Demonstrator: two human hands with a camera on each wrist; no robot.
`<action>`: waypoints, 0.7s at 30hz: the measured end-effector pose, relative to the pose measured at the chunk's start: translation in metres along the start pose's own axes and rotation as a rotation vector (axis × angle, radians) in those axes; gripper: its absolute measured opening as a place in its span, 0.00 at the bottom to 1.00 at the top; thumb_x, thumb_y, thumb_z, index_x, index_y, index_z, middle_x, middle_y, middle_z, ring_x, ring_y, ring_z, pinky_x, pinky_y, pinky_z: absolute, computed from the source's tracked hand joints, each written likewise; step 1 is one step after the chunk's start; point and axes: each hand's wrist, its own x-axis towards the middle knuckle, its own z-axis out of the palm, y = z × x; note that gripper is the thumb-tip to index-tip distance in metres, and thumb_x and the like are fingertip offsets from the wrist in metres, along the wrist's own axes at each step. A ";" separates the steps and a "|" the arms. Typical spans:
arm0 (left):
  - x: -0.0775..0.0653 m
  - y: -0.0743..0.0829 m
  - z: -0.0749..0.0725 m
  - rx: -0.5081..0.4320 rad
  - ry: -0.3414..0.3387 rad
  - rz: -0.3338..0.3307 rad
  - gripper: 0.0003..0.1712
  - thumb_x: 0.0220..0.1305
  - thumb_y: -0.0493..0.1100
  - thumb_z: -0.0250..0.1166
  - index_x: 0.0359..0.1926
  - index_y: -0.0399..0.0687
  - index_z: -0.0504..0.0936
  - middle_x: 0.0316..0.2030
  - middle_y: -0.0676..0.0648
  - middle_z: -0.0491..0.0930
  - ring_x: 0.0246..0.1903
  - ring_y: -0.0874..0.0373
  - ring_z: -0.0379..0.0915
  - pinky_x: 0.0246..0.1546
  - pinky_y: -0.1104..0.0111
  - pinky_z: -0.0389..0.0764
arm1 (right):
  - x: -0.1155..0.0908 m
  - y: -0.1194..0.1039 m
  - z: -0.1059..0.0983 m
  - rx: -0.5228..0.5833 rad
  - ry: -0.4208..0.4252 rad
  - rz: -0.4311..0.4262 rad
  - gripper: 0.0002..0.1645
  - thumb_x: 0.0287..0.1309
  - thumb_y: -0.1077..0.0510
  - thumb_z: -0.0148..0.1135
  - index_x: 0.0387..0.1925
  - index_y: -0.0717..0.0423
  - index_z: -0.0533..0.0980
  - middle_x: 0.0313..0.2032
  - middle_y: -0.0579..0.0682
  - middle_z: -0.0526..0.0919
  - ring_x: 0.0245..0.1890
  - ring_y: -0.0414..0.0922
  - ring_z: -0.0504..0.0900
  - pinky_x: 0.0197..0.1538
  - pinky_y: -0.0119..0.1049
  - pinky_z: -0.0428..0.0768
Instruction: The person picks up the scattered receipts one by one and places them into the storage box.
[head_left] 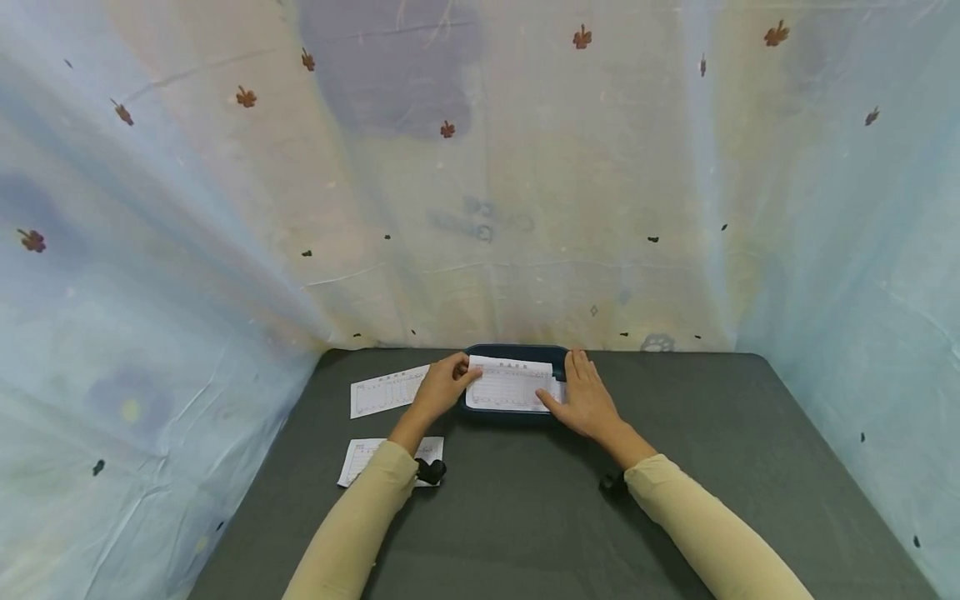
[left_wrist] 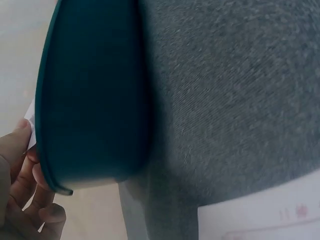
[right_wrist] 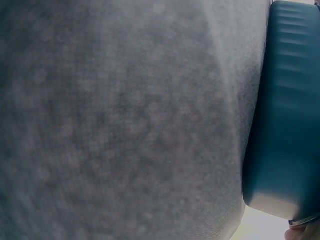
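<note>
A dark teal tray [head_left: 517, 347] stands at the far edge of the table, with printed paper slips [head_left: 512, 387] lying in it. At its left end my left hand [head_left: 438, 390] pinches the edge of the top slip between thumb and fingers. The left wrist view shows this hand [left_wrist: 22, 180] beside the tray's wall [left_wrist: 95, 95], with a corner of white paper [left_wrist: 31, 125] at the thumb. My right hand [head_left: 588, 404] lies along the tray's right end, fingers straight, its thumb touching the paper. In the right wrist view the tray side [right_wrist: 287, 120] hides most of that hand.
Left of the tray, another printed slip [head_left: 384, 393] lies on the grey table [head_left: 540, 517]. Nearer, more printed paper [head_left: 360, 454] lies partly under my left forearm. A patterned curtain [head_left: 517, 192] hangs behind the table and at both sides.
</note>
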 end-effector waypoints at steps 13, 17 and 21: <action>-0.002 0.004 0.008 0.083 -0.028 0.027 0.14 0.76 0.56 0.69 0.45 0.51 0.84 0.28 0.53 0.79 0.26 0.60 0.70 0.27 0.66 0.70 | 0.000 -0.002 0.000 -0.013 -0.003 0.009 0.65 0.72 0.28 0.57 0.81 0.77 0.49 0.83 0.70 0.45 0.85 0.65 0.46 0.84 0.58 0.48; -0.003 0.005 0.008 0.097 -0.032 0.023 0.14 0.75 0.55 0.70 0.47 0.51 0.84 0.29 0.53 0.79 0.27 0.60 0.70 0.27 0.66 0.70 | -0.001 -0.003 -0.001 -0.008 -0.003 0.008 0.65 0.72 0.29 0.58 0.81 0.77 0.48 0.83 0.71 0.45 0.85 0.65 0.45 0.84 0.59 0.48; -0.006 0.007 0.007 0.127 -0.036 0.019 0.15 0.74 0.54 0.71 0.50 0.50 0.83 0.33 0.53 0.80 0.28 0.60 0.71 0.28 0.66 0.71 | -0.001 -0.003 0.000 -0.004 0.002 0.008 0.65 0.72 0.29 0.59 0.81 0.77 0.49 0.83 0.71 0.47 0.85 0.64 0.45 0.84 0.59 0.49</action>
